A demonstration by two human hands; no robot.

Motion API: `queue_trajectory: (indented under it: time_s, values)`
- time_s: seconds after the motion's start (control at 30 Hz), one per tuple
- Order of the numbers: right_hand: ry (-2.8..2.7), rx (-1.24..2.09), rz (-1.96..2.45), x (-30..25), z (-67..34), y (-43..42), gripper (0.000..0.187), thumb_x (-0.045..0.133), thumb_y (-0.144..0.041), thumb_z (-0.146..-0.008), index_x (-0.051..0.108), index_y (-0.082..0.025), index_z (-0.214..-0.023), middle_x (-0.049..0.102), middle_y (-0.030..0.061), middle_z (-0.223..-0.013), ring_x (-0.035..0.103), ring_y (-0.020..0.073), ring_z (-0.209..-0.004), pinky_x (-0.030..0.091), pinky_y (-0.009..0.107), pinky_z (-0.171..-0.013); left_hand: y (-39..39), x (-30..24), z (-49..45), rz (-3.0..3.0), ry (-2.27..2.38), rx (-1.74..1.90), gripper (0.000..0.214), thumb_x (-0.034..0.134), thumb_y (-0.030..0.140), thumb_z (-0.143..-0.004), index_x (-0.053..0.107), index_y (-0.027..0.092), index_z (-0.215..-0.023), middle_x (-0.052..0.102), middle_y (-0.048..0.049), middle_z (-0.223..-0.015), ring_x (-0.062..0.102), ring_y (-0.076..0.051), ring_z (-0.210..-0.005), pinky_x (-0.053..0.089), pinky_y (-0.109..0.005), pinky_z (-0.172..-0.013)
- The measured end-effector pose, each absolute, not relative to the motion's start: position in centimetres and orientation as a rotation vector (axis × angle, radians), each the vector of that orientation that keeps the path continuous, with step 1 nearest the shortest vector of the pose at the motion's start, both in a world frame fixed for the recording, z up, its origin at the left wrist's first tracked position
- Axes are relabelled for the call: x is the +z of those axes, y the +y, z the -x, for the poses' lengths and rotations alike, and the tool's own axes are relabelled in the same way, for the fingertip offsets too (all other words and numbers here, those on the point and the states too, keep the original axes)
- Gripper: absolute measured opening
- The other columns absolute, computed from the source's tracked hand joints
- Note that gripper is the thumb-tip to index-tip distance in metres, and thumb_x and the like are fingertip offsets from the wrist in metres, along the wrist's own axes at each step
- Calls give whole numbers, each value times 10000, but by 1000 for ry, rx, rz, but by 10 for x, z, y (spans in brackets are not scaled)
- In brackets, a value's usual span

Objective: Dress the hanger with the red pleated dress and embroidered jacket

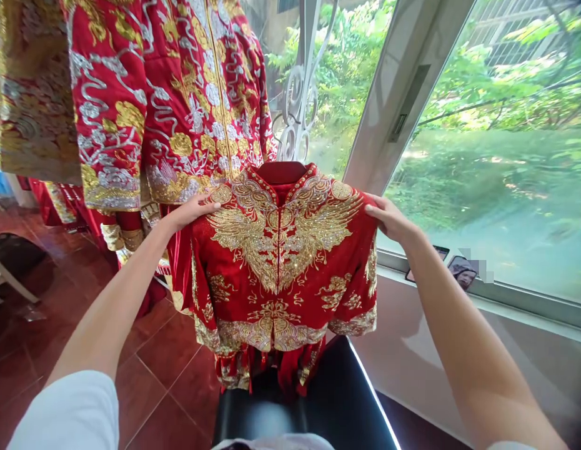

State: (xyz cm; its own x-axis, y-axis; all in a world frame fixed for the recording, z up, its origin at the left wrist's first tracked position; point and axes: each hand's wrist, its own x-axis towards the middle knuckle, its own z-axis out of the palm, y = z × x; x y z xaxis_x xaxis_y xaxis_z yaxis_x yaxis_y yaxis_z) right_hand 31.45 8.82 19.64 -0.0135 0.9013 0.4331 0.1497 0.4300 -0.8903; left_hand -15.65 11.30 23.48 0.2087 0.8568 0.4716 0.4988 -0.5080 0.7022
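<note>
A red jacket (300, 300) with gold and silver embroidery hangs upright in front of me, its front facing me and its sleeves hanging down. My left hand (193, 211) is closed on the shoulder at the left, the thumb lying over the front. At the opposite shoulder, my right hand (391, 219) grips the cloth with the thumb in front and the other fingers mostly hidden behind. Red cloth with gold trim (297, 369) shows below the jacket hem, over a black seat (337, 400).
A larger red embroidered jacket (163, 100) hangs behind at the left, beside a gold embroidered garment (37, 94). Windows (487, 162) run along the right, with two phone-like objects on the sill (506, 300). White scrolled metalwork (297, 94) stands behind the collar. The floor (154, 381) is red tile.
</note>
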Motion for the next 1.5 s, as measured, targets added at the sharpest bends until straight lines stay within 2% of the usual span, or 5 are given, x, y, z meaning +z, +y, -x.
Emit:
queue_trajectory:
  time_s: [0.23,0.53,0.77,1.0,1.5]
  values:
    - [-1414,766,992,178,-307,80,606,743,-688,-491,688,-199,-844,714,100,-775,676,270,-740,541,375,-609,106,220,164,-1861,1148,1267,506,758,558,-504,659,139,-770,641,-49,-671,613,-210,-637,512,-356,-663]
    - [-1263,677,922,150,-281,89,595,607,-721,-590,644,-217,-902,710,80,-835,659,249,-728,531,381,-651,106,203,167,-2065,1337,1487,590,723,565,-588,668,155,-1009,685,-115,-1079,607,-298,-1067,435,-418,-990]
    - [-1008,-312,1237,177,-227,27,257,573,-443,-768,640,-195,-775,678,73,-802,582,213,-745,453,373,-756,47,214,118,-2582,1526,1905,296,600,301,-794,631,183,-1064,622,-114,-1163,516,-281,-1150,328,-448,-1058]
    - [-1335,637,1115,187,-102,29,431,534,-458,-811,496,-191,-475,489,-4,-399,391,95,-382,302,252,-449,37,224,28,-2520,1870,1663,387,475,462,-876,599,169,-654,610,-115,-742,568,-266,-804,418,-400,-749]
    - [-1069,673,950,132,-82,18,342,546,-444,-777,517,-174,-568,432,-55,-445,342,78,-430,267,230,-440,29,212,13,-2466,2076,1272,329,444,429,-894,629,181,-785,688,-58,-745,638,-206,-717,380,-285,-607]
